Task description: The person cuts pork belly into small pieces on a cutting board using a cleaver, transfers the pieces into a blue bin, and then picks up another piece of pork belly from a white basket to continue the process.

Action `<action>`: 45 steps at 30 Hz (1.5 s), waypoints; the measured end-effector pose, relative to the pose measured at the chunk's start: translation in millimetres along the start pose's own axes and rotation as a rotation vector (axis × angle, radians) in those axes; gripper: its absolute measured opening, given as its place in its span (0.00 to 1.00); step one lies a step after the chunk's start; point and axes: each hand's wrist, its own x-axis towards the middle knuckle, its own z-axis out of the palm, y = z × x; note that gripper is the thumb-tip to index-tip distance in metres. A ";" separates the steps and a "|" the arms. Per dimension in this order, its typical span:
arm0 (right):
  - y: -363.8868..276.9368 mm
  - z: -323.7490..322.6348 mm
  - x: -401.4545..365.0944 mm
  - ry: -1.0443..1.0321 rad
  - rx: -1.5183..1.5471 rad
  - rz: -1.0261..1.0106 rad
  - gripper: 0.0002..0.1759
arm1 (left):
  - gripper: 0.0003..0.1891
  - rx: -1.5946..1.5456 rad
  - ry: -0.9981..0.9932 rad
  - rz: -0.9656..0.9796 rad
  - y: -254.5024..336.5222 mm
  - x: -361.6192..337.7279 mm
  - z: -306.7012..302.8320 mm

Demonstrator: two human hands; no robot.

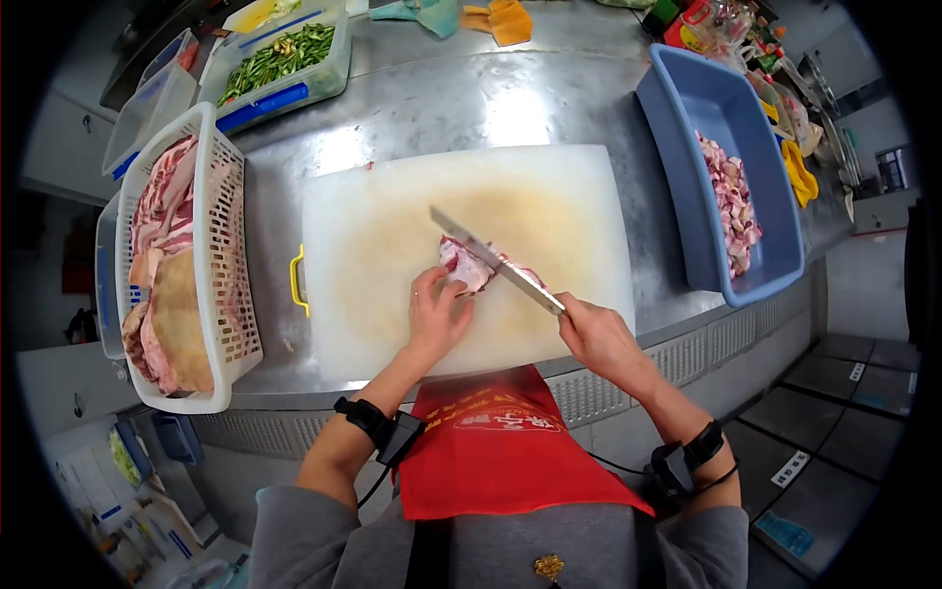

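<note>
A piece of raw meat [463, 267] lies near the middle of the white cutting board [392, 344]. My left hand [439, 312] presses its fingertips on the meat's near left side, fingers curled. In my right hand [599, 335] is the handle of a kitchen knife [486, 253], its blade slanting up and left across the meat. A small strip of meat [525, 271] shows just right of the blade. How deep the edge sits in the meat is hidden.
At left stands a white basket [204, 294] of large raw meat slabs. A blue tub [677, 147] with chopped meat pieces [728, 201] is at right. A clear container [334, 83] of cut green vegetables stands at upper left. A yellow handle [297, 280] juts from the board's left edge.
</note>
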 end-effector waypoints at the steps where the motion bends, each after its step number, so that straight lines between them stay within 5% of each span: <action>1: -0.3 1.2 0.1 -0.034 -0.024 -0.009 0.14 | 0.14 0.047 -0.011 0.002 -0.9 -0.5 -1.9; 21: -14.9 65.4 108.8 -0.106 -0.095 -0.174 0.16 | 0.16 -0.045 -0.031 0.108 -13.6 13.6 6.0; 37: 13.0 1.6 24.0 -0.066 0.112 -0.030 0.12 | 0.17 -0.033 0.056 -0.124 -7.6 -7.3 -7.4; 43: 13.3 -3.3 28.8 0.062 0.302 -0.011 0.11 | 0.19 0.224 -0.168 0.105 0.4 23.4 -12.2; 45: 6.5 -10.0 25.9 0.114 0.390 0.065 0.10 | 0.20 0.138 -0.258 -0.003 -11.0 25.5 -6.2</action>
